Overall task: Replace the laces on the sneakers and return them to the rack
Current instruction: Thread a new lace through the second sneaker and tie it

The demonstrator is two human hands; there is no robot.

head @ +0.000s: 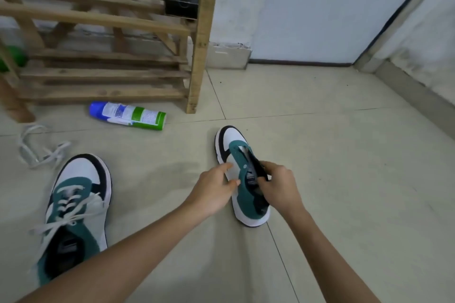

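One laceless teal-panelled sneaker (235,149) — left hand (214,188), right hand (279,186) gripping

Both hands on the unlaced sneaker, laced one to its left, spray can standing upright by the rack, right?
No: the spray can lies on its side by the rack, per the head view. The left hand and right hand are on the unlaced sneaker, the laced sneaker to its left.
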